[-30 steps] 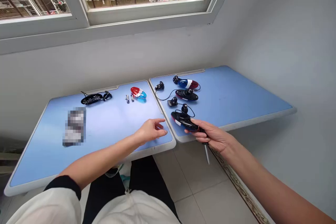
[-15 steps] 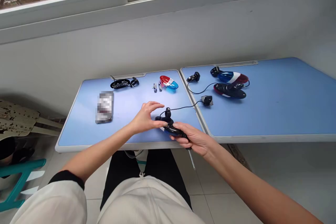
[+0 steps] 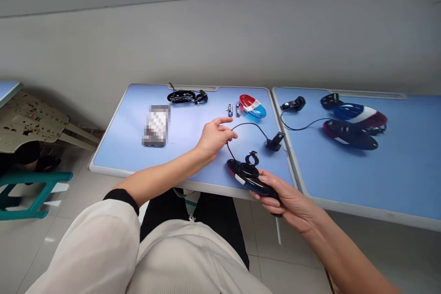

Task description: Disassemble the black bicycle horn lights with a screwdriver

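Note:
My right hand (image 3: 289, 206) grips a black oval bicycle light (image 3: 248, 177) with a red, white and blue end, and a small ring-shaped clamp stands on top of it. A thin metal screwdriver shaft (image 3: 278, 230) sticks out below that hand. A thin black cable (image 3: 241, 125) runs from the light to a black switch (image 3: 274, 141) on the left table. My left hand (image 3: 216, 138) hangs open over the table, holding nothing, with its fingertips beside the cable. Two small batteries (image 3: 233, 110) and a red-and-blue translucent light shell (image 3: 252, 106) lie beyond it.
A black light part (image 3: 186, 97) and a pixelated rectangular object (image 3: 156, 125) lie on the left blue table (image 3: 117, 151). On the right blue table (image 3: 406, 179) lie two more lights (image 3: 349, 134) and a clamp (image 3: 294, 104). A teal stool (image 3: 34, 188) stands on the floor at left.
My left hand has let go of the black light and moved up and left. My right hand keeps the light, now lower right, and the cable arcs out. The view has turned downward and right.

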Motion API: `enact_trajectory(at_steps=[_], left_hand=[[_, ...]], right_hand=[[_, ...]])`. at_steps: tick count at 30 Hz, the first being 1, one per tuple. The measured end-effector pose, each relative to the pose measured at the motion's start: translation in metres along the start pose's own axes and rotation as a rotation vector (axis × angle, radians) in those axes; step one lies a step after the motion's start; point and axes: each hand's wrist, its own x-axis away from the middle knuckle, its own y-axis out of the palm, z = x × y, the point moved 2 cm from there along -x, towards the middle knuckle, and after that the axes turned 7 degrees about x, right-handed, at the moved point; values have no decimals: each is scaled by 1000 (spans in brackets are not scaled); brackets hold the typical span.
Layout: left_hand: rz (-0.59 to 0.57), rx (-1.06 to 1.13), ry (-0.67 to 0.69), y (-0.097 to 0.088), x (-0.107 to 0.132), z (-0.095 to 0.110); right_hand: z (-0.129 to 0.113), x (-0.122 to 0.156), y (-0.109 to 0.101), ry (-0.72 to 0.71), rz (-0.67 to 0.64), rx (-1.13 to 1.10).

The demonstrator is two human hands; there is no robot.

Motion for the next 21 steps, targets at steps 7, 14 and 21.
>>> enact_trajectory(at_steps=[7, 14, 21], left_hand=[[275, 232, 24, -73, 23, -4], [88, 214, -181, -86, 47, -24], [-195, -727, 274, -82, 17, -15]], right_hand=[[-31, -34, 12, 23, -26, 114], [-64, -65, 16, 11, -48, 290], [-100, -91, 17, -41, -132, 503]])
